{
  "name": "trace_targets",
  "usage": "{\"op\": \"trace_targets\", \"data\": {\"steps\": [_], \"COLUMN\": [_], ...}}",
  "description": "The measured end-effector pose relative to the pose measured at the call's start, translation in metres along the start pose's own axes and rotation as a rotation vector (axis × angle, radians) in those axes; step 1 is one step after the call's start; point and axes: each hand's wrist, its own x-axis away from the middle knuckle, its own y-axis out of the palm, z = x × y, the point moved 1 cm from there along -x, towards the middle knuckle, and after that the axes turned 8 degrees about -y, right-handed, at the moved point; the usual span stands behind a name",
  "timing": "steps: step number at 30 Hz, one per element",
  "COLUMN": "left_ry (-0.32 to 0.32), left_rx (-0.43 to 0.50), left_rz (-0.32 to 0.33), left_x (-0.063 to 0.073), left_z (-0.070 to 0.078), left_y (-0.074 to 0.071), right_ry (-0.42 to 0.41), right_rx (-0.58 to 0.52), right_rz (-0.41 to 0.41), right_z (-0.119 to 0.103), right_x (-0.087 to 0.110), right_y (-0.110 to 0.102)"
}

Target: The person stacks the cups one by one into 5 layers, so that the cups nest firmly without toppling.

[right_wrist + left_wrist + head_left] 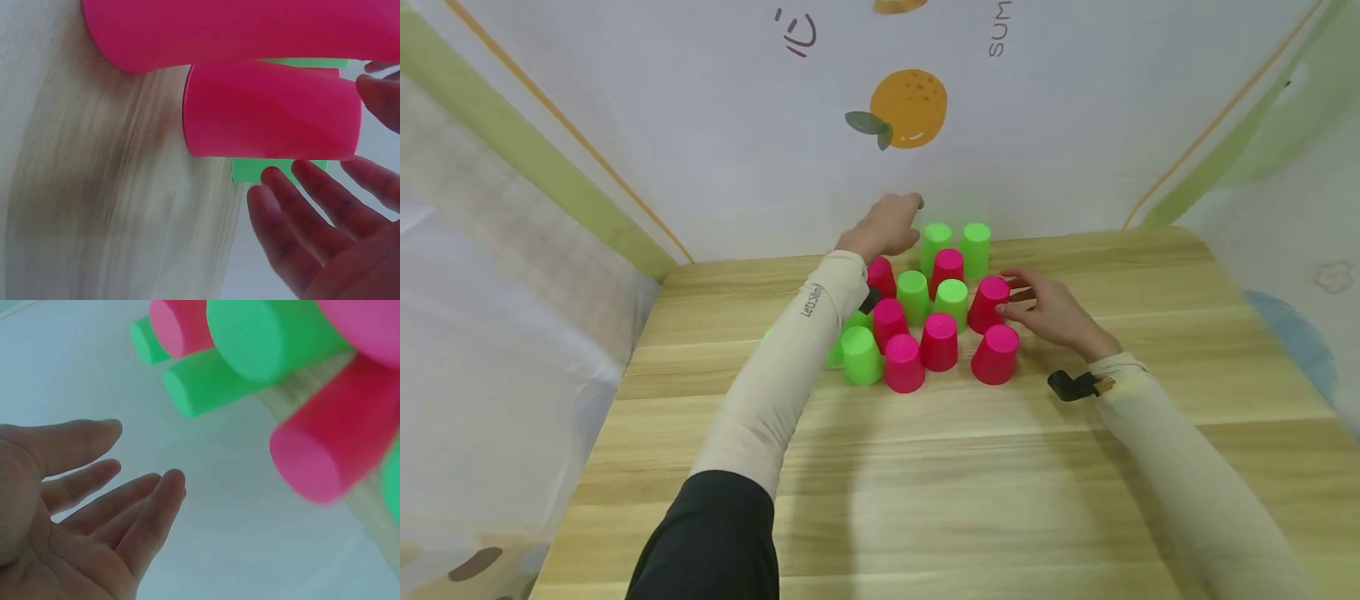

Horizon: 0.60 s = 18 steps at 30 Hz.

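Note:
My left hand (886, 227) is raised over the back of a group of upside-down plastic cups, holding nothing; in the left wrist view its fingers (153, 519) are extended and apart from the cups. On the right side, my right hand (1051, 310) is beside a pink cup (988, 305), thumb toward its near side and fingers toward its far side. The right wrist view shows these fingers (294, 231) spread along that pink cup (269, 112), fingertips right at its edge. Another pink cup (996, 356) stands just in front of it.
Several pink and green cups stand close together on the wooden table (925, 492), including two green cups (976, 250) at its back edge. My left forearm (782, 358) covers part of the group's left side. A printed white sheet (737, 167) hangs behind the table.

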Motion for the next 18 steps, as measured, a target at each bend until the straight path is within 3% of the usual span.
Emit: {"op": "trace_targets", "data": {"steps": [4,10,18], "left_ry": [0.032,0.056,0.041], "left_rx": [0.045,0.183,0.292], "left_rz": [0.014,0.034,0.074], "left_x": [0.020,0.049,0.091], "left_z": [-0.011,-0.031,-0.065], "left_y": [-0.010,-0.019,-0.011], "right_ry": [-0.013,-0.020,-0.002], "right_rx": [0.017,0.033,0.034], "right_rz": [0.032,0.034,0.015], "right_z": [0.002,0.007,0.008], "right_x": [-0.002,-0.004,-0.005], "right_y": [0.000,-0.004,-0.010]}}
